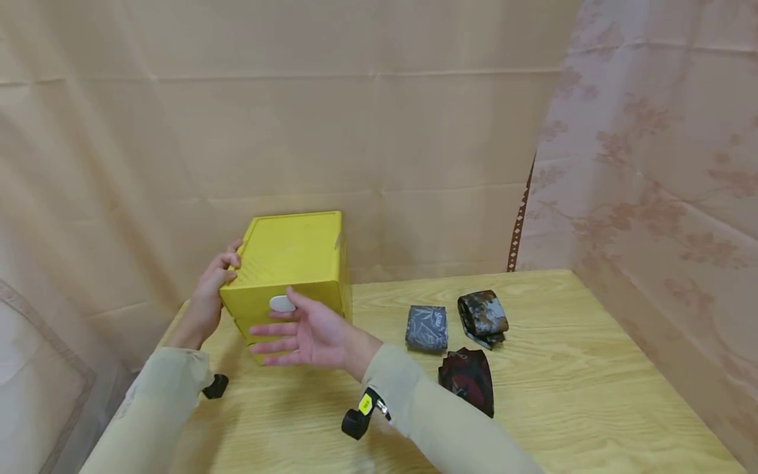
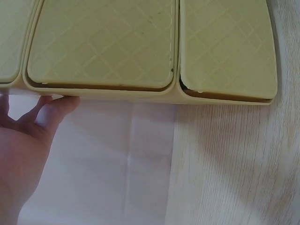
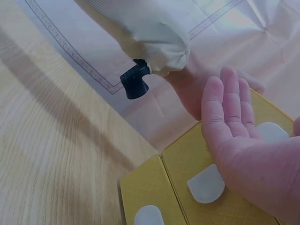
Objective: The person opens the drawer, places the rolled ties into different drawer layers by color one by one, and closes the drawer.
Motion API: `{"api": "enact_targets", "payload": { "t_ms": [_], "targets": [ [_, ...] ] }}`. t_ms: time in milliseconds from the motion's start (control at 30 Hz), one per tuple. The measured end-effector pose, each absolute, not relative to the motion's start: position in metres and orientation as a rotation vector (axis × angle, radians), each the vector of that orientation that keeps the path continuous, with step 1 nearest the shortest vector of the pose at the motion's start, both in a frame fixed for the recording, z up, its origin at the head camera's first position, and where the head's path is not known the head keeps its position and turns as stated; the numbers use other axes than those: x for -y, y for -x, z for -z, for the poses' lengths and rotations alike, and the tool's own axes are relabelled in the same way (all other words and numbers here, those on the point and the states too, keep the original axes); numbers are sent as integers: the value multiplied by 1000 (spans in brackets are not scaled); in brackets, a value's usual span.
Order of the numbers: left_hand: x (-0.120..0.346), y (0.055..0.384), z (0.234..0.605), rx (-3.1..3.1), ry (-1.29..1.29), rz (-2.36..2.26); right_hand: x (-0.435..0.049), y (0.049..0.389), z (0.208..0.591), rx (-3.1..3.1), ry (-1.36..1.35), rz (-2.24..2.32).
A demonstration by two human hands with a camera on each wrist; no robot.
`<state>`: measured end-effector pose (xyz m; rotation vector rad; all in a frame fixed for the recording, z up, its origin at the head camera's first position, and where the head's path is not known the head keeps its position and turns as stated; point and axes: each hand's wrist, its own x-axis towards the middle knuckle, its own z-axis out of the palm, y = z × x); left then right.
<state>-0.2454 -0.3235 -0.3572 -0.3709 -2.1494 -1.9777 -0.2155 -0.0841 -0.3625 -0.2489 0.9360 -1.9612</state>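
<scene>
A yellow drawer unit (image 1: 293, 250) with white knobs stands at the back left of the table. My left hand (image 1: 208, 293) rests against its left side near the top front corner; in the left wrist view, fingertips (image 2: 63, 105) touch the edge beside the drawer fronts (image 2: 101, 42). My right hand (image 1: 314, 332) is held before the drawers with its fingers spread and nothing in it. Its thumb is close to the top white knob (image 1: 282, 303); whether they touch, I cannot tell. Lower down, another white knob (image 3: 207, 184) shows in the right wrist view.
To the right on the wooden table (image 1: 580, 368) lie a folded grey leaf-patterned cloth (image 1: 427, 328), a rolled brown-and-grey patterned cloth (image 1: 482, 318) and a dark red patterned bundle (image 1: 468, 380). A beige curtain (image 1: 379, 131) hangs right behind the table.
</scene>
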Motion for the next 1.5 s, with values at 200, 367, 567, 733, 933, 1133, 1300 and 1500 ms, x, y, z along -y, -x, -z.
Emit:
{"api": "enact_targets", "payload": {
  "t_ms": [200, 367, 567, 733, 933, 1133, 1300, 1500],
  "targets": [
    [321, 248, 356, 2131, 362, 1980, 83, 218, 362, -940, 256, 1953],
    [322, 247, 356, 2126, 354, 1983, 85, 218, 361, -947, 264, 1938],
    [328, 242, 357, 2099, 405, 2012, 86, 218, 363, -953, 264, 1931],
    [332, 241, 360, 2063, 481, 2026, 86, 219, 365, -967, 263, 1943],
    [332, 246, 363, 2063, 493, 1979, 85, 220, 368, -985, 270, 1948],
    [334, 243, 361, 2138, 430, 1927, 89, 219, 368, -971, 267, 1961],
    [334, 244, 362, 2169, 423, 1914, 89, 217, 369, -971, 251, 1971],
    [334, 245, 362, 2141, 443, 1928, 89, 216, 367, -982, 242, 1971]
  ]
}}
